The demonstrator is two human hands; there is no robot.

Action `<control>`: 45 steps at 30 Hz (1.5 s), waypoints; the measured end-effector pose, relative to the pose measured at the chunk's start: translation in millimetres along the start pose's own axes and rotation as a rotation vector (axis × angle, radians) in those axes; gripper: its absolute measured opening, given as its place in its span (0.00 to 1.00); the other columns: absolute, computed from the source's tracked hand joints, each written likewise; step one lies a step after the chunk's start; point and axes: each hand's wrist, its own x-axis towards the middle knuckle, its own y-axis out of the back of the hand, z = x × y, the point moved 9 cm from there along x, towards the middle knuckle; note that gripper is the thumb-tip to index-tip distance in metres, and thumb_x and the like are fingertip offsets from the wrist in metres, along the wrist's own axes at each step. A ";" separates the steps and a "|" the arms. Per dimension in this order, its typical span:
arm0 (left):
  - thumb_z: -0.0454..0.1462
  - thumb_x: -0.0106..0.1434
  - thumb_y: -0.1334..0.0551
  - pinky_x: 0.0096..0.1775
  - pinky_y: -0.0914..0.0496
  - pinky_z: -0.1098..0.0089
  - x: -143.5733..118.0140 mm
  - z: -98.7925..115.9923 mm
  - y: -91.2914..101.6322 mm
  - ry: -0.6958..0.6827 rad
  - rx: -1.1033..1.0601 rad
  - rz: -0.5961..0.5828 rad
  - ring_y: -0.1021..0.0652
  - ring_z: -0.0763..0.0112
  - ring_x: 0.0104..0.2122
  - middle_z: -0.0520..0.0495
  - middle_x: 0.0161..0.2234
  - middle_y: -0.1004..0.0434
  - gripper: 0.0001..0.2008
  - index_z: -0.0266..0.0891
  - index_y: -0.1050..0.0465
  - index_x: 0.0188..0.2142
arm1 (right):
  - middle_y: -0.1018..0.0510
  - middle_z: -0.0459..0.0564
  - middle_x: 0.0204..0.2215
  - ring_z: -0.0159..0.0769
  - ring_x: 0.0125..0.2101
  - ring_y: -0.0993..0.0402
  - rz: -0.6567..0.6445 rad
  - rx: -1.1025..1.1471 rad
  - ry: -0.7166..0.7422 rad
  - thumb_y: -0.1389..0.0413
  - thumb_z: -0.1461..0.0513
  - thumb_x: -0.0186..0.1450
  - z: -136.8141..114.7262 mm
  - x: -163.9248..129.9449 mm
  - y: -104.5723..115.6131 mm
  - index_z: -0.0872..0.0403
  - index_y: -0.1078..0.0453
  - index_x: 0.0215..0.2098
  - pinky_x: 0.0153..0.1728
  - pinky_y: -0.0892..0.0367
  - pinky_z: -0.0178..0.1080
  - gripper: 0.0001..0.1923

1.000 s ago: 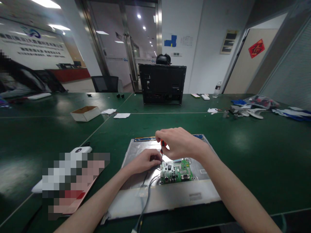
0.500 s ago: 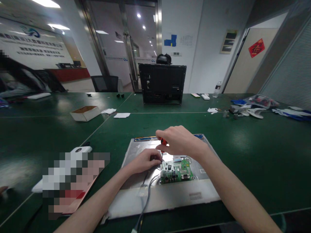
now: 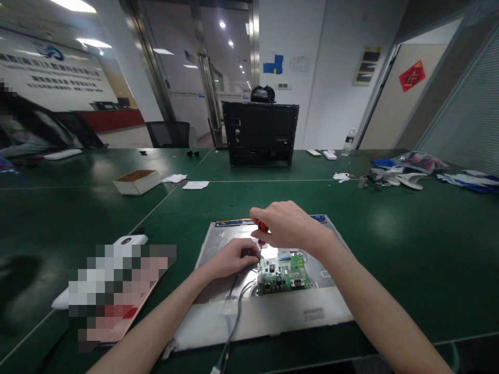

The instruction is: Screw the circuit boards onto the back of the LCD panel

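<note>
Holds a driver (image 3: 262, 226) in the right hand (image 3: 286, 221), grip closed, fingers curled round the red and black handle. Points the shaft almost straight down at the far left corner of the green board (image 3: 284, 274); cannot tell whether touching a screw there. Rests the left hand (image 3: 237, 255) low over the panel (image 3: 268, 316), just left of that corner, thumb and fingers bent towards each other, tips close beside the driver's tip. Leaves a small gap inside this left grip; cannot tell whether pinching anything.

Has the board lying flat near the middle of the panel, between both forearms, with cables (image 3: 237, 322) running from its left side over the panel's near edge. Has the panel flat on the green bench (image 3: 374, 259), with a blue strip (image 3: 234, 223) along its far edge, partly hidden behind the right hand.

Has a white device (image 3: 134, 240) and a pink slab (image 3: 128, 324), both largely pixelated, lying left of the panel. Looks across to a black monitor (image 3: 261, 137) upright at the far middle, an open box (image 3: 136, 183) far left, and a bottle (image 3: 349, 143) standing far right.
</note>
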 end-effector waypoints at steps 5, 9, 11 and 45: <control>0.32 0.57 0.38 0.35 0.34 0.71 0.9 -4.0 -0.7 -0.005 -0.019 0.002 0.26 0.68 0.31 0.51 0.28 0.25 0.03 0.37 0.25 0.31 | 0.22 0.48 0.30 0.31 0.26 0.34 0.016 0.019 0.028 0.44 0.57 0.65 -2.2 -2.6 2.7 0.54 0.31 0.37 0.23 0.54 0.36 0.09; 0.33 0.57 0.38 0.35 0.34 0.71 1.8 -5.9 -1.1 -0.038 -0.038 0.004 0.26 0.68 0.31 0.50 0.29 0.24 0.04 0.36 0.25 0.32 | 0.22 0.49 0.36 0.31 0.29 0.32 0.014 0.083 0.087 0.44 0.63 0.60 -6.5 -6.1 2.7 0.55 0.33 0.39 0.24 0.51 0.35 0.08; 0.32 0.57 0.38 0.34 0.34 0.71 1.7 -5.6 -1.2 -0.039 -0.033 0.005 0.26 0.68 0.31 0.50 0.29 0.24 0.04 0.36 0.24 0.32 | 0.22 0.49 0.37 0.32 0.30 0.31 0.014 0.091 0.094 0.45 0.64 0.60 -7.3 -5.6 1.9 0.55 0.33 0.40 0.24 0.51 0.35 0.09; 0.33 0.58 0.39 0.34 0.33 0.71 1.2 -7.1 -2.4 -0.014 -0.024 -0.003 0.26 0.68 0.31 0.51 0.30 0.24 0.05 0.37 0.25 0.33 | 0.22 0.50 0.37 0.32 0.30 0.30 0.024 0.069 0.104 0.45 0.64 0.61 -9.1 -5.4 -0.4 0.56 0.34 0.40 0.23 0.52 0.35 0.09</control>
